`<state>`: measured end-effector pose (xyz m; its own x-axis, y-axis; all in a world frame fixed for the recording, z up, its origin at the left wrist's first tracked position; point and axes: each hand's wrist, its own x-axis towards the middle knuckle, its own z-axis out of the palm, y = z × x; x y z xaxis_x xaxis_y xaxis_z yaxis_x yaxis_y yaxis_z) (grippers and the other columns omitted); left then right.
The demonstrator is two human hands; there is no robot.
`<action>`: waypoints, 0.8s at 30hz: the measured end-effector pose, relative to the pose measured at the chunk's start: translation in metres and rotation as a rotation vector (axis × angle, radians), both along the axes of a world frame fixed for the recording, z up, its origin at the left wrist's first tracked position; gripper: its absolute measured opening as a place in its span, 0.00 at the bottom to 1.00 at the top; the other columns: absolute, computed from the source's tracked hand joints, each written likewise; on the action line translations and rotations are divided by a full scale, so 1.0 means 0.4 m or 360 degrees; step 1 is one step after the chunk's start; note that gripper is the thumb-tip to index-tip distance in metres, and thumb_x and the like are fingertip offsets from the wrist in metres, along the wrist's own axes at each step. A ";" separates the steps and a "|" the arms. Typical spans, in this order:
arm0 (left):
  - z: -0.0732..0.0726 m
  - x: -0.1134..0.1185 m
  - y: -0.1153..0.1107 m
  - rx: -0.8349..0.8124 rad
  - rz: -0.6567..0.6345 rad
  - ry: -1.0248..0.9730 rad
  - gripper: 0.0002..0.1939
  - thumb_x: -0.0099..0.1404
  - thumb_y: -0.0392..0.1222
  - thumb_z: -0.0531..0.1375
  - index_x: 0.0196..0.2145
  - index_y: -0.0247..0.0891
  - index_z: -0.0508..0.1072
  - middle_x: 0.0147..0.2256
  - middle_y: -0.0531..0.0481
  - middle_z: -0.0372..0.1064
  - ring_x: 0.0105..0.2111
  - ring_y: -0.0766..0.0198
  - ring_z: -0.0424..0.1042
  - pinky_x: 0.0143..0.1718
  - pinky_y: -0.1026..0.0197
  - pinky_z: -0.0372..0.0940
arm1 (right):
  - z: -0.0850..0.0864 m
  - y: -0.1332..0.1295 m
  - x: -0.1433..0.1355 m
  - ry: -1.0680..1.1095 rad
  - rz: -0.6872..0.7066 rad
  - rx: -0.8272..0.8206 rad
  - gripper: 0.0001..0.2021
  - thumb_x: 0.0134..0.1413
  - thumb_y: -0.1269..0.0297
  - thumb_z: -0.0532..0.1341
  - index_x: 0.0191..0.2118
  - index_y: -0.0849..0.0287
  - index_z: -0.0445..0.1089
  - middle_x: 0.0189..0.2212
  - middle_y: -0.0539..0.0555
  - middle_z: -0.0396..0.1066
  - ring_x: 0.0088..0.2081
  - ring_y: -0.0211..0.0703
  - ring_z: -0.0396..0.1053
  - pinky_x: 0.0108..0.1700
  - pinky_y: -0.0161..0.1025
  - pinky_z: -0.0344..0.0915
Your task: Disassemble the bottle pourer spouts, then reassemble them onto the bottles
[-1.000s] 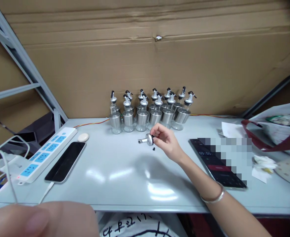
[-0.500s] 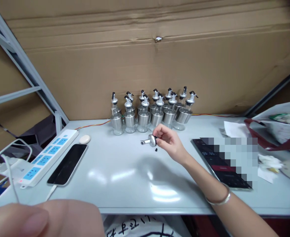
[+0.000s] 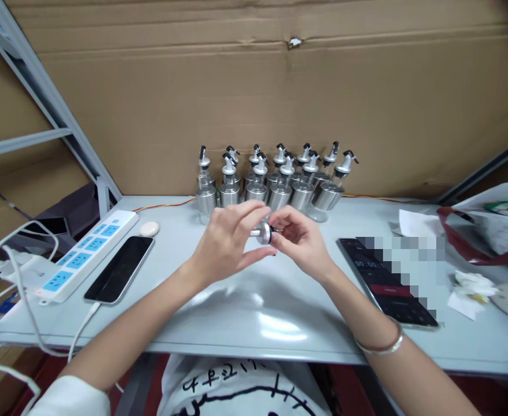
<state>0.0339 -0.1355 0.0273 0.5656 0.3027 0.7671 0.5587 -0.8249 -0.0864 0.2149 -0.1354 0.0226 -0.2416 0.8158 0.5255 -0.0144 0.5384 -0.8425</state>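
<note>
A pourer spout [image 3: 265, 232] with a silvery collar and a dark stopper is in the air over the table. My right hand [image 3: 303, 245] pinches its dark stopper end. My left hand [image 3: 223, 242] is around the spout's tube side, fingers above it and thumb stretched out below, with a gap showing between them. Whether its fingertips touch the spout is hidden. A tiny dark piece [image 3: 274, 253] shows by the left thumb tip. Behind my hands, several glass-and-steel bottles [image 3: 230, 196] with similar pourers stand in rows.
On the left lie a power strip [image 3: 90, 254], a black phone [image 3: 122, 268] on a white cable and a round white object [image 3: 149, 229]. At right are a larger dark device [image 3: 384, 289], crumpled tissue [image 3: 474, 286] and a bag [image 3: 496, 225]. Cardboard [image 3: 236, 98] closes off the back.
My left hand has moved from the lower left corner, close to the camera, up to the pourer spout. My right hand keeps its pinch. The view has shifted slightly.
</note>
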 end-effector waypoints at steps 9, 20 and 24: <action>-0.033 0.012 0.048 0.0322 0.0028 -0.0045 0.20 0.69 0.53 0.48 0.43 0.30 0.65 0.28 0.48 0.72 0.27 0.65 0.69 0.27 0.63 0.58 | 0.007 0.005 -0.025 0.0008 0.0163 -0.0385 0.11 0.45 0.59 0.64 0.31 0.58 0.63 0.22 0.46 0.61 0.23 0.31 0.58 0.24 0.31 0.57; -0.034 0.005 0.074 0.0340 0.0165 -0.0145 0.30 0.73 0.43 0.37 0.15 0.36 0.60 0.12 0.54 0.59 0.14 0.69 0.54 0.23 0.60 0.45 | -0.011 -0.026 -0.062 -0.0108 -0.0240 -0.0295 0.07 0.42 0.63 0.62 0.28 0.59 0.64 0.19 0.46 0.61 0.22 0.33 0.57 0.24 0.32 0.56; -0.027 0.002 0.080 0.0169 0.0219 -0.0187 0.30 0.72 0.39 0.41 0.14 0.35 0.61 0.11 0.54 0.59 0.13 0.71 0.54 0.22 0.61 0.46 | -0.025 -0.029 -0.071 -0.0283 -0.0483 0.0072 0.04 0.45 0.68 0.60 0.30 0.58 0.64 0.19 0.45 0.59 0.22 0.33 0.57 0.25 0.33 0.57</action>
<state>0.0346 -0.1036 0.0165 0.4294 0.2850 0.8570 0.6769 -0.7297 -0.0965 0.1866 -0.1472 0.0126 -0.0830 0.8412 0.5344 0.2968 0.5328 -0.7925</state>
